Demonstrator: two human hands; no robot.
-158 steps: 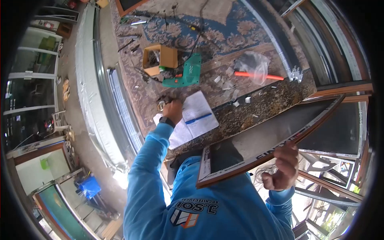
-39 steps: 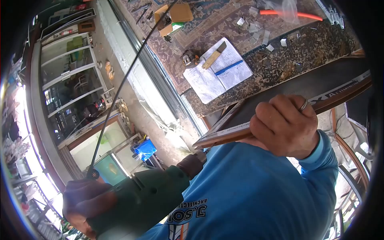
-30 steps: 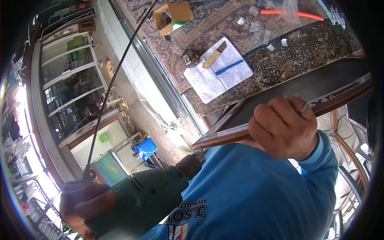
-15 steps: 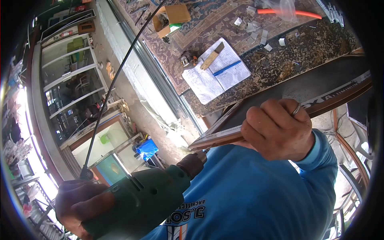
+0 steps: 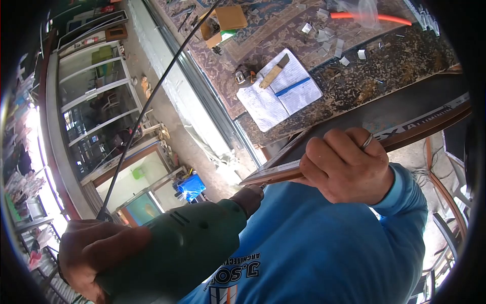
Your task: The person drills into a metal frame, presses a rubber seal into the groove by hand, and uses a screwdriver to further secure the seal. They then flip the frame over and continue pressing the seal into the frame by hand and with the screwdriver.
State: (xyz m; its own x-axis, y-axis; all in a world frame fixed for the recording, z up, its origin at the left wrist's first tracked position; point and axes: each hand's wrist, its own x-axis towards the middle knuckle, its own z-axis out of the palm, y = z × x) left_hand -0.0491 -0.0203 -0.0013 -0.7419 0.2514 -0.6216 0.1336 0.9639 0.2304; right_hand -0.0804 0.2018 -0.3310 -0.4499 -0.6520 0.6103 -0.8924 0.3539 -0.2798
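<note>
At the lower left, my left hand (image 5: 101, 253) is closed round the body of a green power drill (image 5: 187, 243). The drill's chuck (image 5: 248, 197) points up and right, its tip right at the outer edge of a brown aluminium frame (image 5: 283, 176), near the corner. My right hand (image 5: 349, 164), with a ring on one finger, grips that frame from above, the thumb partly hidden under it. A printed strip of lettering runs along the frame beside a dark inner panel (image 5: 400, 104). The frame rests close against the front of my blue shirt (image 5: 329, 238).
Beyond the frame, a worn table (image 5: 349, 93) bears an open notebook (image 5: 266, 114) with a knife (image 5: 275, 72) and blue pen (image 5: 292, 86) on it. A tape measure (image 5: 240, 77), cardboard box (image 5: 232, 17), small metal pieces and an orange tube (image 5: 395, 19) lie around. A black cable (image 5: 147, 104) crosses the left.
The drill has shifted slightly up and right, bringing its chuck closer to the frame's edge. My right hand keeps its hold on the frame. The whole view has shifted a little.
</note>
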